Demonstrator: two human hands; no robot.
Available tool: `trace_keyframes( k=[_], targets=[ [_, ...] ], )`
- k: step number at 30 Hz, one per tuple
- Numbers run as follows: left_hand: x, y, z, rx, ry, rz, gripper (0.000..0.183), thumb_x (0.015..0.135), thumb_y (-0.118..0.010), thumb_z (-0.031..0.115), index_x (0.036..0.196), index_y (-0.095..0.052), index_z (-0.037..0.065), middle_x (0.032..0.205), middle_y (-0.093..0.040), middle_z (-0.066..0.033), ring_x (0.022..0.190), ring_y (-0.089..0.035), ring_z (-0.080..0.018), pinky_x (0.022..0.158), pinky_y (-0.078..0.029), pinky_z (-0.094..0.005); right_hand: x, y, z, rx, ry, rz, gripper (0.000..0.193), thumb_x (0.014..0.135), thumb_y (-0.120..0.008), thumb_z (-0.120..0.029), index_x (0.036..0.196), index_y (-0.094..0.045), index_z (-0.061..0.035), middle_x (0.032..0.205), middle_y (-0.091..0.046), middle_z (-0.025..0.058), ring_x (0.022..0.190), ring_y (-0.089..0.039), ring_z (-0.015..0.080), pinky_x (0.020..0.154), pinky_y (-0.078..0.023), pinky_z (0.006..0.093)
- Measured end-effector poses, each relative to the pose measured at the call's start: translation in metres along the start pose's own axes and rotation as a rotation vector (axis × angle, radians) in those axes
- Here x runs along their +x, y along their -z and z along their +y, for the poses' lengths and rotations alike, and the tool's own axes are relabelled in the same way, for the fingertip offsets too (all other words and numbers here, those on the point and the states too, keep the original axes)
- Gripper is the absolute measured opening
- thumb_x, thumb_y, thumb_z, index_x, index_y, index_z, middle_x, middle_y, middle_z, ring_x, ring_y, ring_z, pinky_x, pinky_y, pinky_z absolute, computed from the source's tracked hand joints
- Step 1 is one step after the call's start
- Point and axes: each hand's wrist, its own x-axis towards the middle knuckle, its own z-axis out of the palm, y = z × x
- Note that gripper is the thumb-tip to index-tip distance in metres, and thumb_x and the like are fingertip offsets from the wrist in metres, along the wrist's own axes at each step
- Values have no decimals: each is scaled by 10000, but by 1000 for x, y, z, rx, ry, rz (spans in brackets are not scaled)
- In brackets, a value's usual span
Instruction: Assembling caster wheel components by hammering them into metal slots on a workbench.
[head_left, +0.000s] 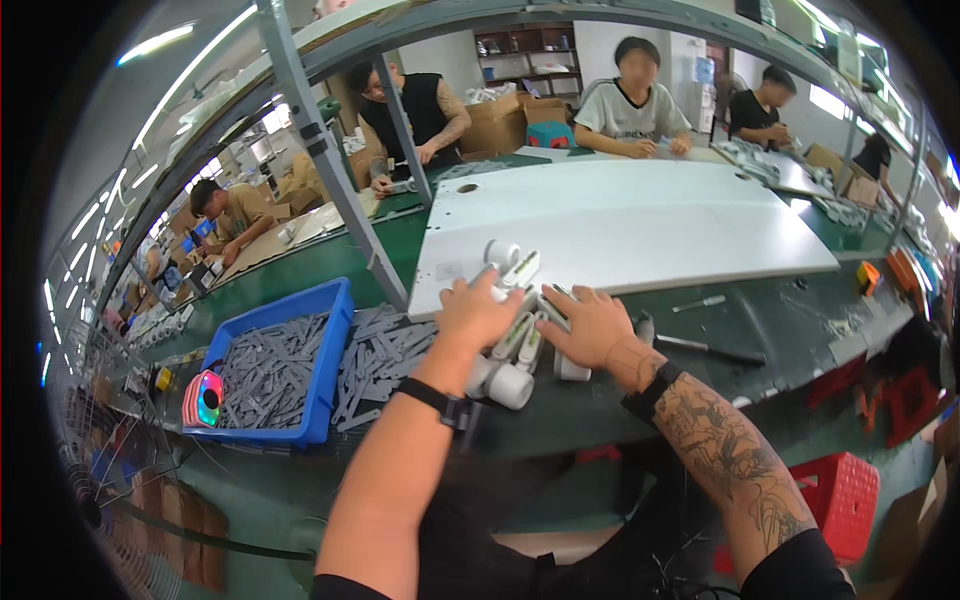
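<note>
A cluster of white handheld devices with round, drum-shaped heads and slim handles lies on the green table in front of me. My left hand rests over the cluster's left side, fingers spread against the white parts. From the other side my right hand reaches over the handles, its fingers stretched out and touching them. One white round head sticks out below my hands, and another white head shows beyond my left hand. The palms hide part of the cluster.
A blue bin full of grey plastic strips stands at the left, with a loose pile of grey strips beside it. Beyond my hands lies a large white board. A hammer-like tool and a screwdriver lie at the right.
</note>
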Motion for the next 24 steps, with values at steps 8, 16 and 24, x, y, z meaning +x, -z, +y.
trace_keyframes(
  k=[8,16,24],
  targets=[
    [-88,13,-28,105,-531,-116,724,920,-718,707,1491,-688,262,1591,-543,-226,1486,-462,-426,1149,-480,-574,-68,-2,10,-73,-22,171,928,820,-724,-819,1574,-600,-292,1486,-588,233,1356,-583,439,1148,-433,590],
    [-109,9,-26,101,-489,-159,615,860,-808,548,1393,-698,263,1395,-663,-93,1374,-561,-367,1093,-522,-549,-123,39,27,-166,69,46,764,797,-766,-569,1491,-675,-263,1371,-629,218,1317,-593,413,1097,-469,536],
    [-153,-3,-27,-36,-262,143,748,835,-849,626,1389,-721,139,1399,-648,-137,1289,-585,-402,1051,-547,-505,-149,53,31,6,40,47,705,796,-784,-518,1461,-707,-294,1407,-634,262,1278,-605,451,1060,-511,564]
  ],
)
